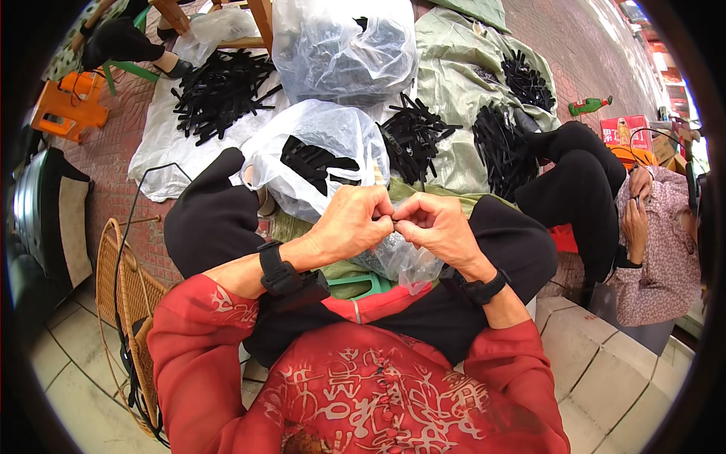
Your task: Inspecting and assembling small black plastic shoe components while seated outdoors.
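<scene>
My left hand (350,218) and my right hand (441,229) meet above my lap, thumbs and fingertips pinched together. Between the fingertips shows a sliver of something small and dark, too small to name. Just beyond my hands lies a clear plastic bag (355,125), its mouth open on black strips (314,160). Beneath my right hand, a smaller clear bag (404,261) rests in my lap; its contents look greyish and cannot be made out. Each of my wrists wears a black band.
Piles of black strips (221,91) lie on white and green sheets (446,57) ahead. A large clear sack (344,45) stands behind the bag. Orange stool (72,106) and wicker chair (121,295) are left. A co-worker (658,242) sits at right, hands together.
</scene>
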`<state>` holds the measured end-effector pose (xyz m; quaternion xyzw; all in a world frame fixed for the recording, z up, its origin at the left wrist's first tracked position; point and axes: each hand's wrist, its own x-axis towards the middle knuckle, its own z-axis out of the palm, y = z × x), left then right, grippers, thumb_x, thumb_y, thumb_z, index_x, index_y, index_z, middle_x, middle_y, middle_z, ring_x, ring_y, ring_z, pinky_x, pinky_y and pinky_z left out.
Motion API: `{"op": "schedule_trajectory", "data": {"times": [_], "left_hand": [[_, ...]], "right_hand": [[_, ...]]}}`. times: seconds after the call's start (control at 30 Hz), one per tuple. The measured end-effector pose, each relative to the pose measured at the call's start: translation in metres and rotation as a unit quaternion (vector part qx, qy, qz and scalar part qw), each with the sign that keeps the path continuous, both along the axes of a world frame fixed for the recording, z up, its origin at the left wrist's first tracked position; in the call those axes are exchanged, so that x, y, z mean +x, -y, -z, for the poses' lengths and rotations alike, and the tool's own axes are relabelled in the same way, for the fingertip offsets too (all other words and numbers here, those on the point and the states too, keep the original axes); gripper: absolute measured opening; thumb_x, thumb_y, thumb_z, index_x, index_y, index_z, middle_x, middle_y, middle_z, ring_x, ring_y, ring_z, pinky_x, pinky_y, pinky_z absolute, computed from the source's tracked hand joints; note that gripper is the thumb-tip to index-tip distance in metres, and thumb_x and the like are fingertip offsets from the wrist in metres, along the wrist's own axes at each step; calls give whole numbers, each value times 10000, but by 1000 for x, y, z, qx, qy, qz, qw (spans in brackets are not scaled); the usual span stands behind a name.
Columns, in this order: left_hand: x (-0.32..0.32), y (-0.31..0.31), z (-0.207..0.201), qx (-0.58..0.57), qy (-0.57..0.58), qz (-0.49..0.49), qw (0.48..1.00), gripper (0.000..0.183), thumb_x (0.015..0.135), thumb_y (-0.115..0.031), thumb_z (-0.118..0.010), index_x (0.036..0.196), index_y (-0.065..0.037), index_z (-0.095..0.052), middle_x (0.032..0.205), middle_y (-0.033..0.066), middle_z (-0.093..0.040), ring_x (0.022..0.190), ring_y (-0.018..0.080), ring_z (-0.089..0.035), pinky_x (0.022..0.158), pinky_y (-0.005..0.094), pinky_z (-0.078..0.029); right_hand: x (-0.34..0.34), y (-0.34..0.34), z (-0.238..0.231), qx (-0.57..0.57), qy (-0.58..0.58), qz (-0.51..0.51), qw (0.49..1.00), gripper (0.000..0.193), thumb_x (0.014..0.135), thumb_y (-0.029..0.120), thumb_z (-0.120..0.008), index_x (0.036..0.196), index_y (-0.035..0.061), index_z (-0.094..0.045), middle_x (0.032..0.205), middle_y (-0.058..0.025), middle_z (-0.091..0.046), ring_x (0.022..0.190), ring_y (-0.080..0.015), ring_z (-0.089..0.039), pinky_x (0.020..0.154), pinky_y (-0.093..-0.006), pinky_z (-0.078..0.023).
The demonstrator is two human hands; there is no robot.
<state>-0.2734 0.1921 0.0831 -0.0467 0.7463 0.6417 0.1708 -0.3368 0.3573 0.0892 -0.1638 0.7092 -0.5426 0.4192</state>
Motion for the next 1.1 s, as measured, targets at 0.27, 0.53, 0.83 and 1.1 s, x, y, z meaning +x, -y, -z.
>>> {"op": "schedule_trajectory", "data": {"times": [0.27,0.53,0.83,1.1], "left_hand": [[4,-2,4,117,62,-33,991,71,755,19,-468,787,35,-530,660,62,-573,576,102,-570,513,229,-480],[0,1,9,210,107,-25,971,150,783,-4,-465,901,55,-536,805,99,-572,683,138,-588,627,254,-504],[1,-2,15,323,113,-59,938,162,803,-62,-530,917,54,-536,814,121,-595,712,162,-605,651,260,-514],[-5,2,12,208,19,-41,977,108,810,-52,-514,857,41,-541,735,80,-588,631,125,-594,563,229,-505]], "right_hand": [[0,0,3,-11,22,7,1000,80,734,36,-582,782,-23,-558,609,-24,-550,479,-48,-503,410,-181,-408],[-6,0,6,-39,63,24,997,73,762,28,-565,790,-22,-521,650,-38,-554,528,-61,-526,426,-188,-437],[-11,-3,5,-72,122,38,989,107,794,33,-541,870,-34,-505,730,-69,-569,591,-106,-565,462,-214,-473],[-12,-1,9,-95,83,38,991,114,784,38,-553,871,-28,-519,736,-74,-577,575,-103,-561,472,-214,-475]]}}
